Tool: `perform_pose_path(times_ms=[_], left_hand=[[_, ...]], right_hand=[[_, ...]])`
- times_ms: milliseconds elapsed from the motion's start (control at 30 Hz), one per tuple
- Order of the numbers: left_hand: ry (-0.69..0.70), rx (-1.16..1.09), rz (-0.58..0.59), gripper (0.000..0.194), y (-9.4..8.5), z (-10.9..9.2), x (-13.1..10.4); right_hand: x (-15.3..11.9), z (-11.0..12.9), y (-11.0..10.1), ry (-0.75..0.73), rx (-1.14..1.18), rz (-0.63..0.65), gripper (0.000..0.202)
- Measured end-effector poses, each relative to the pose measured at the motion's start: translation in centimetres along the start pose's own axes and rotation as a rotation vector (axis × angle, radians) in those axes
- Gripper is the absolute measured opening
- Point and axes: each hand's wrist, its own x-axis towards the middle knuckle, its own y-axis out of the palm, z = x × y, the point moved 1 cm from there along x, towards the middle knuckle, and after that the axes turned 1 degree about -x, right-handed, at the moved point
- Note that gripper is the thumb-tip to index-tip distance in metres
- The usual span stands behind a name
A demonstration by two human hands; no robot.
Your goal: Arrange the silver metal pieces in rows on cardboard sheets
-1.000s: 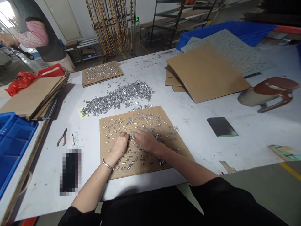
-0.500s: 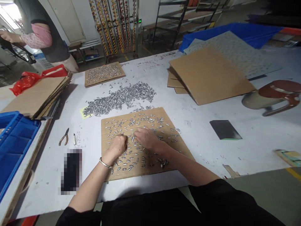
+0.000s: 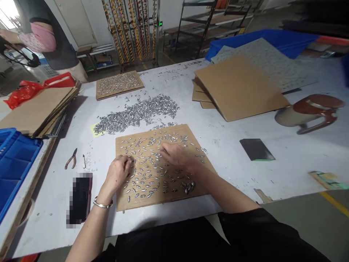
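A cardboard sheet (image 3: 163, 202) lies before me, dotted with small silver spindle-shaped metal pieces (image 3: 148, 186), many in loose rows. Over its left edge, my left hand (image 3: 117, 171) has its fingers curled into a pinch. Whatever is between those fingertips is too small to make out. My right hand (image 3: 176, 155) is closed low over the middle of the sheet, fingertips among the pieces; its grip is hidden. A little cluster of rounder metal pieces (image 3: 188, 187) sits below my right wrist. Beyond the sheet spreads a long heap of the same silver pieces (image 3: 141, 112).
Pliers (image 3: 71, 160), a small white-handled tool (image 3: 84, 161) and a dark, pixelated phone-like object (image 3: 80, 198) lie left. A blue crate (image 3: 20, 163) borders the table. Rightward are stacked cardboard (image 3: 242, 89), a dark block (image 3: 257, 149) and a jug (image 3: 308, 111). A person (image 3: 51, 40) stands far left.
My left hand has moved left, from the sheet's middle to its left edge. My right hand has shifted slightly right. The view has turned a little.
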Motion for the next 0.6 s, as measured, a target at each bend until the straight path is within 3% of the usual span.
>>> perform_pose_path(times_ms=[100, 200, 400, 600], left_hand=[[0.025, -0.034, -0.003, 0.023, 0.2, 0.1, -0.3], [0.035, -0.063, 0.051, 0.023, 0.6, -0.8, -0.2], [0.056, -0.109, 0.110, 0.026, 2.1, -3.2, 0.2], [0.061, -0.080, 0.125, 0.026, 3.0, -3.8, 0.5]], right_hand=[[-1.8, -0.6, -0.4, 0.037, 0.048, -0.053, 0.018], [-2.9, -0.2, 0.4, 0.012, 0.029, 0.001, 0.016], [-2.2, 0.9, 2.8, -0.025, -0.161, 0.068, 0.021], [-1.6, 1.0, 2.2, -0.025, -0.168, 0.095, 0.029]])
